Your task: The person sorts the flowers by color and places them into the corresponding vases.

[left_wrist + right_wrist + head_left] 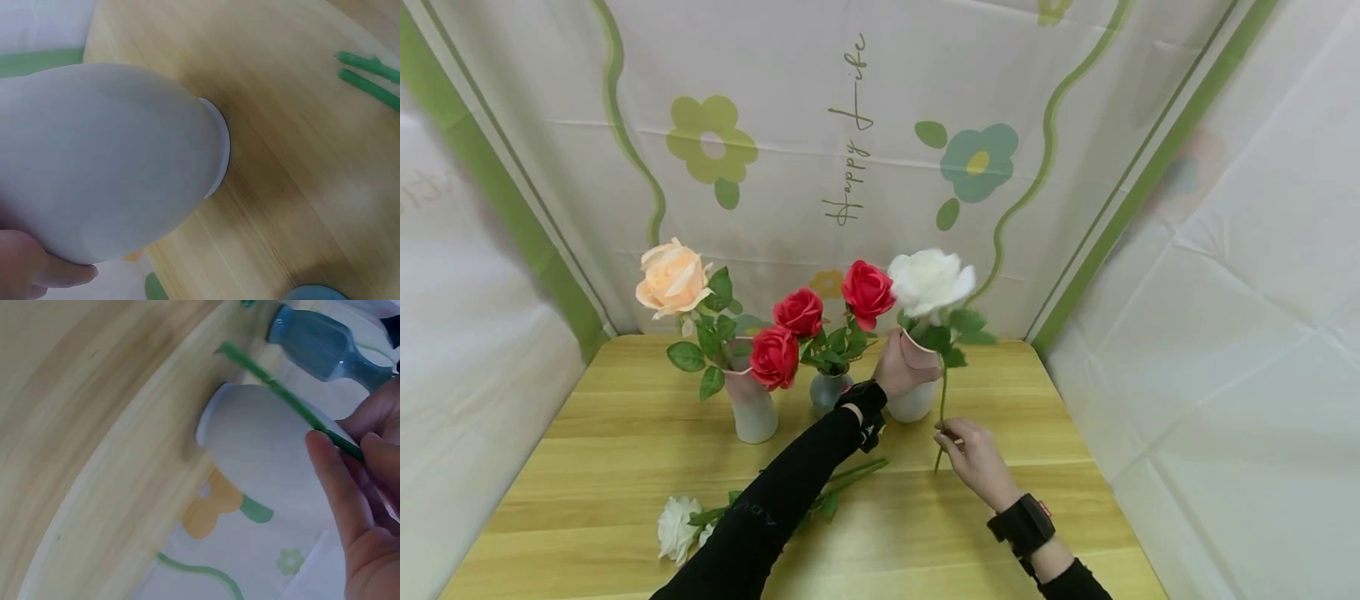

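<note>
At the right of the row stands a pale vase (913, 405) with a pinkish top. My left hand (904, 368) grips it near the rim, its fingers (62, 272) curled along the side in the left wrist view. A large white rose (930, 283) rises upright in front of that vase, its leaves overlapping the rim. My right hand (976, 457) pinches the lower part of its green stem (284, 394) between thumb and fingers. The cut end of the stem points down past the fingertips, outside the vase, over the wooden table (1000, 533).
A blue-grey vase (827, 393) with red roses (868, 293) stands just left of my left hand. Farther left, a pink-and-white vase (752, 412) bears a peach rose (673, 279). White roses (679, 529) lie on the table beneath my left forearm. Fabric walls enclose the table.
</note>
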`<state>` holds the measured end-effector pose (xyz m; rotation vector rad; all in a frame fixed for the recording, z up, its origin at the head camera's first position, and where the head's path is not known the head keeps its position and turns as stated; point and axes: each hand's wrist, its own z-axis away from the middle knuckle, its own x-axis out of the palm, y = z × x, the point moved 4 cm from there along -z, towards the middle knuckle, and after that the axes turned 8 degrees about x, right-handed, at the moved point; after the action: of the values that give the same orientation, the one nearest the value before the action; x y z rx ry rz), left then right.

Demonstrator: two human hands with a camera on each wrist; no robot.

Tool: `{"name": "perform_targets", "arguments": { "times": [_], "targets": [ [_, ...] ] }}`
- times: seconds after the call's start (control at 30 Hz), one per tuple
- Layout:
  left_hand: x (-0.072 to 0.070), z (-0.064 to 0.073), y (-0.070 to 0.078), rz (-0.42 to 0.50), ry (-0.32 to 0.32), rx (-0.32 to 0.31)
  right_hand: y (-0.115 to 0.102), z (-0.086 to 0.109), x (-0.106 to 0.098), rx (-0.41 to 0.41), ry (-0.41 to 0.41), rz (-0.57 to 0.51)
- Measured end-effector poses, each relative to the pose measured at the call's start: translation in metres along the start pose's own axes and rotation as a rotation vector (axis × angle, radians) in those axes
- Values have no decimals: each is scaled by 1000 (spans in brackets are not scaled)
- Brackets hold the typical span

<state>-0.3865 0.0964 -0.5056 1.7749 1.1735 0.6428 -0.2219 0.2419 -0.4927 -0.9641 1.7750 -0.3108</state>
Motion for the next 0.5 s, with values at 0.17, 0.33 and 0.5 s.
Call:
{"name": "perform_targets", "arguments": {
  "times": [0.17,0.33,0.5],
  "targets": [
    [3,8,36,-253,94,-86,-12,-6,-6,30,35,-169],
    [5,8,44,-323,105,-124,-23,-14,-21,37,81,-337],
    [5,6,42,-331,113,-140,-28,-20,-33,-34,74,-525]
  ]
}}
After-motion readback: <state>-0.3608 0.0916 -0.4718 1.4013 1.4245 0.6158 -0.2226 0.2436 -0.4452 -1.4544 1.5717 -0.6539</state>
